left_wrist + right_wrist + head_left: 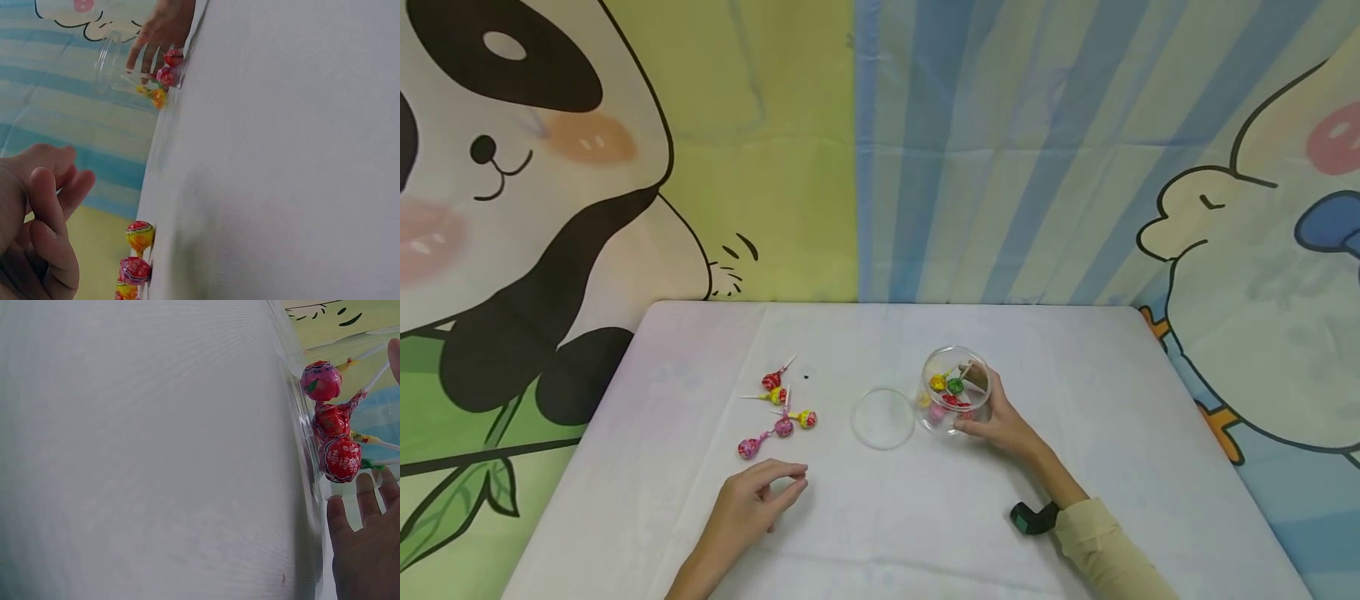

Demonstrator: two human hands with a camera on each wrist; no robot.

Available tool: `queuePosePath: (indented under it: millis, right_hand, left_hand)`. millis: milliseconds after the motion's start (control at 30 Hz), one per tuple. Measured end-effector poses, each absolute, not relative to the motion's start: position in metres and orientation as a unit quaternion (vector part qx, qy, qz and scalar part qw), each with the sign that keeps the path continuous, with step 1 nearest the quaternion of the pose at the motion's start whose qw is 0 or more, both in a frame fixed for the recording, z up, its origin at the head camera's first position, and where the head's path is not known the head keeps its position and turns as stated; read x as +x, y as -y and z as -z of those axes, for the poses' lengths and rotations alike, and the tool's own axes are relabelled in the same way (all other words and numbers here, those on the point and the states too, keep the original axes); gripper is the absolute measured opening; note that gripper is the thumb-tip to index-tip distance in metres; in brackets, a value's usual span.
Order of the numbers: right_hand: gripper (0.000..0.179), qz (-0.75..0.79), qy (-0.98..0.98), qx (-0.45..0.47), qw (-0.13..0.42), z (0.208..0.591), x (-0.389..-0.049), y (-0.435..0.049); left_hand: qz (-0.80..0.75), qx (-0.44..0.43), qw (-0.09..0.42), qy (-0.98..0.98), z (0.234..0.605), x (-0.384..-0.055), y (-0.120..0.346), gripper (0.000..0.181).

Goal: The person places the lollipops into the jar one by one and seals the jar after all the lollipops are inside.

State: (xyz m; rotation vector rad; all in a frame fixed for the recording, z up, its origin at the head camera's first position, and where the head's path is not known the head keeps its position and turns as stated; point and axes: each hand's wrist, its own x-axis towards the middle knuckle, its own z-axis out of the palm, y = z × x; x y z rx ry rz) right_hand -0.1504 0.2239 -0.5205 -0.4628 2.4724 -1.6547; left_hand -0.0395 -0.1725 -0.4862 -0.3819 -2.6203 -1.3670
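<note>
A clear round jar (pixel 934 414) with several wrapped lollipops (pixel 955 386) inside stands on the table, mouth up. My right hand (pixel 1003 425) grips it from the right side, thumb at the front. In the right wrist view, red and pink lollipops (pixel 340 459) show through the jar wall near the fingers. Over the table at the left, my left hand (pixel 748 508) has its fingers loosely curled and holds nothing. Just beyond it lies a loose group of lollipops with red, yellow and pink wrappers (pixel 784 427); some of these (pixel 140 235) show beside the hand in the left wrist view.
A clear round lid or ring (pixel 883 447) lies flat left of the jar. The white-covered table (pixel 880 517) meets a cartoon-printed backdrop (pixel 805 167) behind. A black device (pixel 1033 518) sits at the right wrist. One dark speck (pixel 806 377) marks the cloth near the lollipops.
</note>
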Motion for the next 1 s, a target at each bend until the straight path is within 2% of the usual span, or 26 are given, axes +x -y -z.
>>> queuePosePath:
  millis: [167, 267, 400, 533, 667, 833, 1000]
  right_hand:
    - [0.101, 0.55, -0.818, -0.152, 0.065, 0.522, -0.15, -0.223]
    - [0.101, 0.551, -0.818, -0.151, 0.067, 0.523, -0.15, -0.223]
    - [0.1, 0.548, -0.82, -0.148, 0.07, 0.522, -0.15, -0.223]
    - [0.1, 0.542, -0.825, -0.144, 0.07, 0.52, -0.149, -0.223]
    - [0.1, 0.542, -0.825, -0.146, 0.072, 0.518, -0.149, -0.223]
    - [0.1, 0.543, -0.822, -0.155, 0.07, 0.518, -0.15, -0.223]
    - [0.1, 0.549, -0.819, -0.156, 0.069, 0.518, -0.15, -0.224]
  left_hand:
    - [0.457, -0.091, 0.066, 0.883, 0.485, -0.034, 0.182, 0.019]
    - [0.448, -0.092, 0.088, 0.885, 0.483, -0.041, 0.193, 0.02]
    - [0.409, -0.106, 0.131, 0.897, 0.482, -0.071, 0.223, 0.023]
    - [0.36, -0.1, 0.141, 0.917, 0.493, -0.113, 0.263, 0.023]
    - [0.345, -0.087, 0.093, 0.93, 0.508, -0.146, 0.29, 0.024]
    - [0.321, -0.098, 0.009, 0.942, 0.516, -0.165, 0.297, 0.031]
    - [0.284, -0.112, 0.0, 0.952, 0.517, -0.176, 0.29, 0.025]
